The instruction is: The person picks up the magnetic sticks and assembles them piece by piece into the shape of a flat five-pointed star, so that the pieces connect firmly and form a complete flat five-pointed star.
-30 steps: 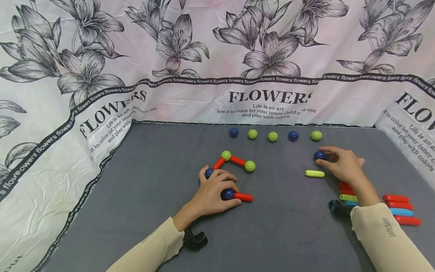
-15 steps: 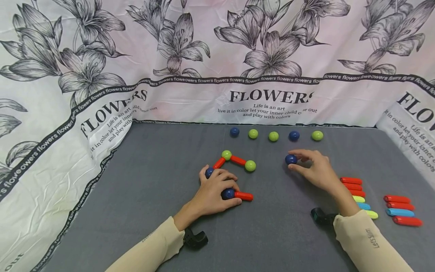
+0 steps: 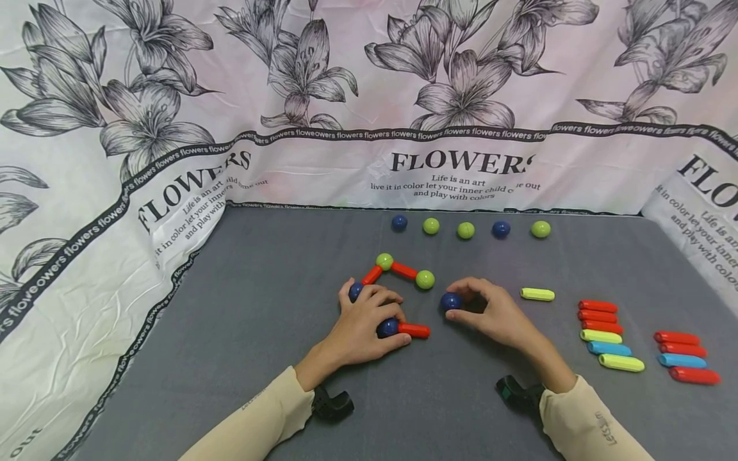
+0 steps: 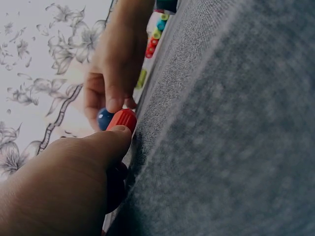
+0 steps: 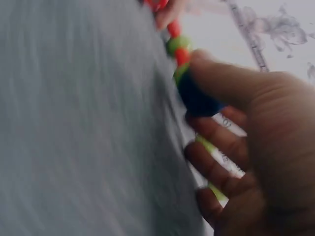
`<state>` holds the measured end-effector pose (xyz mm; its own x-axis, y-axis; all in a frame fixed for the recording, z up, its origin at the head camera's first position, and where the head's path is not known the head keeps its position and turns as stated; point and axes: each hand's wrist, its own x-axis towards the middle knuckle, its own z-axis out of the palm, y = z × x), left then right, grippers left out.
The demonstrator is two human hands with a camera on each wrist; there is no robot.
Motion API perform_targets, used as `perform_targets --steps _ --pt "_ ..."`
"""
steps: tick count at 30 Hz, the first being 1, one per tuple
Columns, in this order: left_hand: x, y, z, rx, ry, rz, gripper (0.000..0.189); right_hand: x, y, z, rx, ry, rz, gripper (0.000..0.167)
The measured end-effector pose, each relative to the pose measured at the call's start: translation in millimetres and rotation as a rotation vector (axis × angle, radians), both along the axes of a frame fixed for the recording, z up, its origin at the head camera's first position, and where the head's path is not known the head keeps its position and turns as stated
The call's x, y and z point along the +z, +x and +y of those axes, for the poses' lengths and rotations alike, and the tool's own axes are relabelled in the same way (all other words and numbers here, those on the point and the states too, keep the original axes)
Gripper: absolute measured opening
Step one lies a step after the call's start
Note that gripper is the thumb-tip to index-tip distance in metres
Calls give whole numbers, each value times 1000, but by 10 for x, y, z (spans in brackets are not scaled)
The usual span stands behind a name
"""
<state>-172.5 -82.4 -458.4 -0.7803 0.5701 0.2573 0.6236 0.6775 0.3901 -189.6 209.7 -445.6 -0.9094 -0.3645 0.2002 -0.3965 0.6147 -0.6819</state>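
My left hand point(image 3: 363, 323) grips a blue ball point(image 3: 387, 328) between thumb and fingers. A red rod point(image 3: 414, 330) sticks out of that ball to the right. Another blue ball point(image 3: 355, 291) lies at its index finger, joined by a red rod point(image 3: 372, 275) to a green ball point(image 3: 384, 261). From there a second red rod point(image 3: 405, 271) leads to another green ball point(image 3: 425, 280). What lies beneath the left palm is hidden. My right hand point(image 3: 498, 314) pinches a loose blue ball point(image 3: 451, 301), right of the red rod's free end.
Loose balls, green point(image 3: 430, 226) and blue point(image 3: 501, 229), line the back of the grey table point(image 3: 259, 275). A yellow-green rod point(image 3: 537, 294) lies behind the right hand. Two stacks of rods, red point(image 3: 598, 307), blue point(image 3: 682, 360) and yellow-green point(image 3: 621, 363), lie at the right.
My right hand has carried the blue ball leftward and toward me, from near the yellow-green rod to beside the joined pieces. The left hand has stayed in place.
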Motion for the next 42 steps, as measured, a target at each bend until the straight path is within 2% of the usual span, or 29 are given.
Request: perform_targets --steps 5,10,18,29,42 --pt "2 11 10 -3 -7 9 24 -67 71 -32 18 -25 -21 34" --pt "-11 6 6 5 -11 33 24 -77 140 -73 70 -26 -50 33" --pt "13 -27 -4 14 4 22 25 -61 153 -145 120 -50 -44 32" --pt "3 -12 -5 19 22 0 23 -85 180 -175 130 -47 -45 32" --pt "25 0 3 28 13 -2 23 -110 167 -162 139 -79 -13 23"
